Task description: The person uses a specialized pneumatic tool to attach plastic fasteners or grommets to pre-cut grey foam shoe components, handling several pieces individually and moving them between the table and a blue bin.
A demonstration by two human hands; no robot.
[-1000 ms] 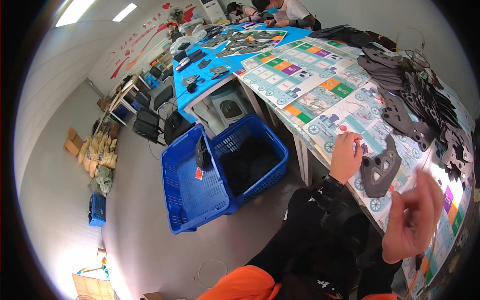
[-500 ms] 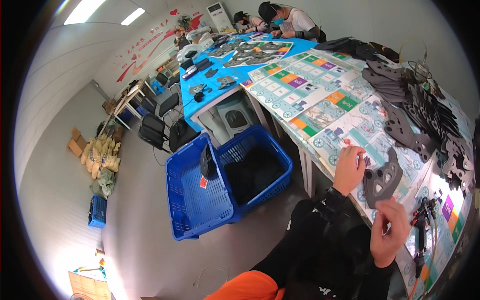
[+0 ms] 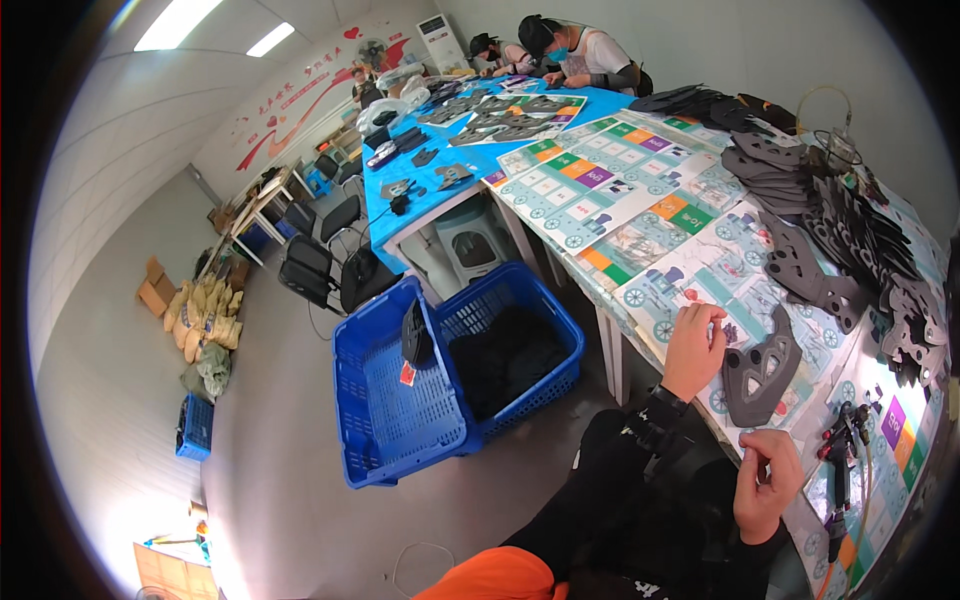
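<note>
A dark grey flat piece with cut-out holes (image 3: pixel 748 406) lies on the printed cover of the table, at its near edge. Just to the left of it, my left hand (image 3: pixel 690 355) rests low over the table with fingers bent in toward the thumb; whether anything small is between them is hidden. My right hand (image 3: pixel 768 485) is at the table edge, below the piece's lower end and apart from it. Its thumb and forefinger are pinched together, and what they hold, if anything, is too small to make out.
Stacks of similar dark pieces (image 3: pixel 860 225) line the right side. A black hand tool with a hose (image 3: pixel 840 480) lies right of my right hand. Two blue crates (image 3: pixel 400 440) stand on the floor to the left. Two people (image 3: pixel 600 50) work at the far blue table (image 3: pixel 470 165).
My right hand has drawn down and slightly left, away from the grey piece's lower end. The left hand has shifted little, and the whole view has tilted slightly.
</note>
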